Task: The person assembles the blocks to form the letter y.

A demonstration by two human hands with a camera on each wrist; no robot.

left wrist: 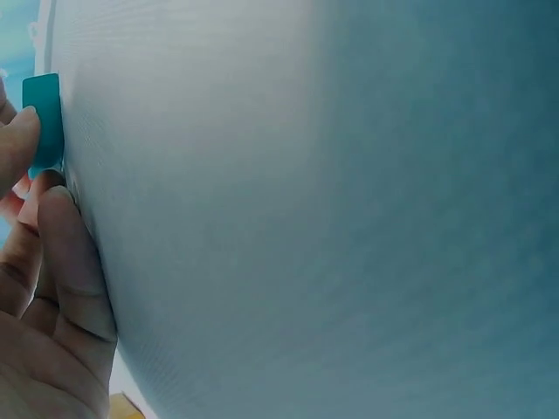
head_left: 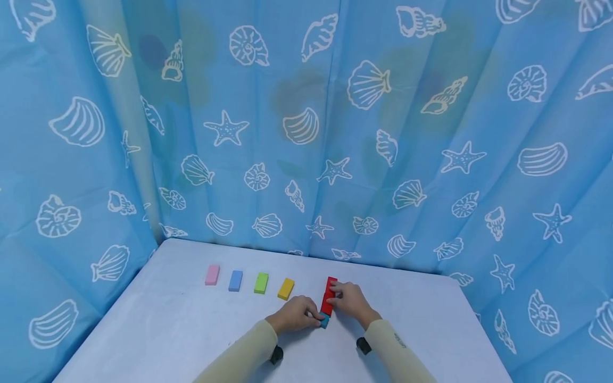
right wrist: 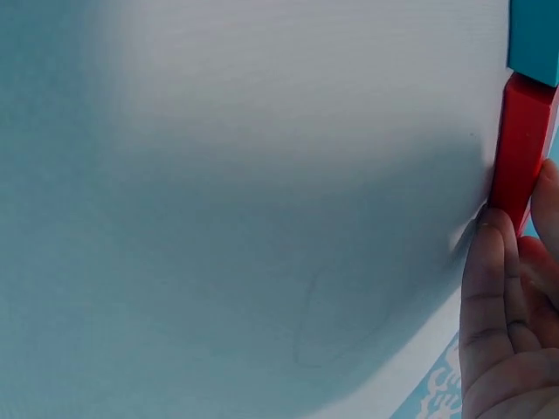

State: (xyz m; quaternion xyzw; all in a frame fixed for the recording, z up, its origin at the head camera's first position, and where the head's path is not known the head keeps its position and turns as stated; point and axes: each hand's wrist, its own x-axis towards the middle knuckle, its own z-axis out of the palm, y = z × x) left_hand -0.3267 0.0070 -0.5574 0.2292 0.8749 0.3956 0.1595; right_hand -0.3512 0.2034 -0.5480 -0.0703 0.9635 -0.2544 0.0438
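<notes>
In the head view, two red blocks lie end to end, the farther red block (head_left: 331,280) and the nearer red block (head_left: 326,305). A teal block (head_left: 324,321) continues their line toward the person. My left hand (head_left: 296,314) pinches this teal block between thumb and fingers; the left wrist view shows the thumb on the face of the teal block (left wrist: 45,113). From the other side my right hand (head_left: 353,301) holds the red blocks. In the right wrist view, its thumb and fingers are around a red block (right wrist: 522,140), whose end meets the teal block (right wrist: 534,39).
Left of the hands, a spaced row on the white table (head_left: 158,319) holds a pink block (head_left: 212,275), a blue block (head_left: 235,281), a green block (head_left: 261,283) and a yellow block (head_left: 286,289). A blue seashell-print curtain (head_left: 268,149) hangs behind the table.
</notes>
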